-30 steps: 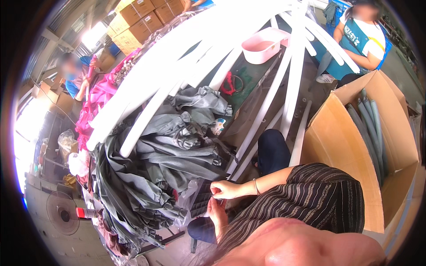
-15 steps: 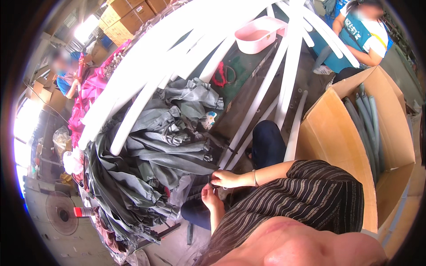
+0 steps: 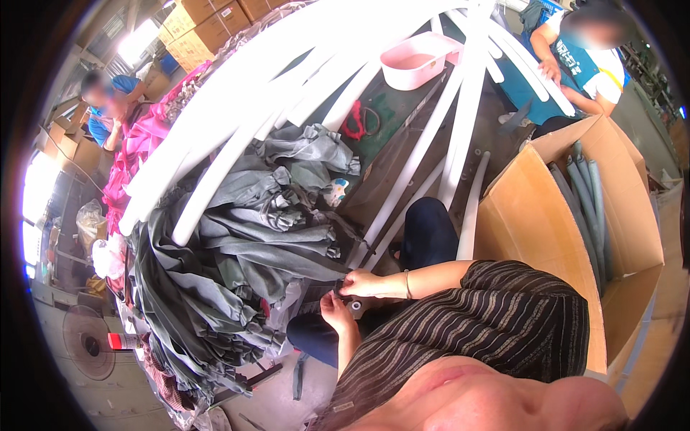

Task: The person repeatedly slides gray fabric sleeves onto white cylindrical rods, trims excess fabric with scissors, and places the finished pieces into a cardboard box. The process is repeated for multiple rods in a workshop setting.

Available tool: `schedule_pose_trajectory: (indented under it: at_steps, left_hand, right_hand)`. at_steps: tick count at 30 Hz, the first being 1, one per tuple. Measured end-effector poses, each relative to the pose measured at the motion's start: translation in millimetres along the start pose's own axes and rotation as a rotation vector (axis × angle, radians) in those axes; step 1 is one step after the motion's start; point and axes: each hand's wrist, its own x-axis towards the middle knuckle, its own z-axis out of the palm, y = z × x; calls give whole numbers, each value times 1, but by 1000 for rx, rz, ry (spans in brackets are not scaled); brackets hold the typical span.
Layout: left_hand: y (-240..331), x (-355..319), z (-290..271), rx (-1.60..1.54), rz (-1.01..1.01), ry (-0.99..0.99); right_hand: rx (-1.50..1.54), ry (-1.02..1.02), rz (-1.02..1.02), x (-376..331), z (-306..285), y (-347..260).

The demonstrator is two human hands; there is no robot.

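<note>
Above my lap my two hands meet at the end of a grey fabric sleeve (image 3: pixel 305 263) that reaches out from a large pile of grey gathered sleeves (image 3: pixel 237 251). My right hand (image 3: pixel 365 284), with a bracelet at its wrist, pinches the sleeve's end. Just below it, my left hand (image 3: pixel 336 312) has its fingers closed on the dark tip of the cloth; exactly what lies between the fingertips is hard to see. A small white ring (image 3: pixel 356 305) shows close to the fingers.
Long white foam tubes (image 3: pixel 413 169) fan across the table. A pink basin (image 3: pixel 413 68) and red-handled scissors (image 3: pixel 355 122) lie farther off. At right stands a cardboard box (image 3: pixel 543 237) of grey-covered tubes (image 3: pixel 588 194). Co-workers sit at far right and far left; a fan (image 3: pixel 88 343) stands at left.
My hands stay together at the sleeve's end, with only small finger shifts. The view has swung slightly. The right co-worker's hand has come up near the tubes; the left co-worker's posture has changed.
</note>
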Motion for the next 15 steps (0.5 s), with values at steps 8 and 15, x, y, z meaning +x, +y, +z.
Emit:
schedule_pose_trajectory:
  at_steps: [8, 15]
  left_hand:
    - [24, -12, -9, 430, 342, -15]
    - [30, -18, -9, 22, -1, -83]
  right_hand:
    - [-368, 128, -411, -8, 2, -7]
    - [-179, 233, -615, -1, 9, -2]
